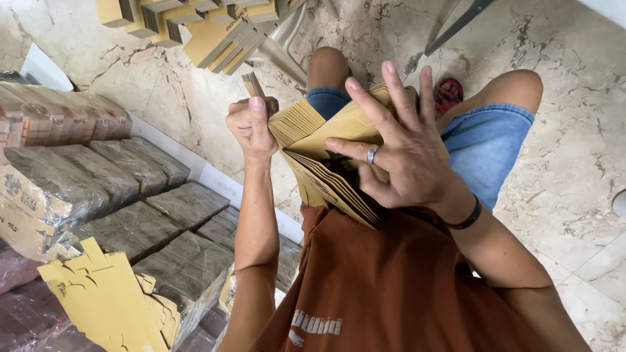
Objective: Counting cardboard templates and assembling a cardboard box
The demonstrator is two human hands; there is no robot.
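Note:
A fanned stack of flat brown cardboard sheets [326, 166] rests in my lap, over my blue denim shorts [486, 146] and rust-coloured shirt. My left hand [251, 127] is closed in a fist around the stack's upper left corner, thumb up. My right hand [394, 146], with a ring on one finger and a dark band at the wrist, lies spread on the top sheet, fingers apart, pressing and separating the sheets.
Wrapped bundles of flat cardboard [124, 176] lie in rows on the left. Loose die-cut yellow-brown blanks [111, 300] lean at the lower left. More folded cardboard pieces [195, 26] sit on the marble floor [574, 169] ahead. A red sandal [448, 92] shows by my knee.

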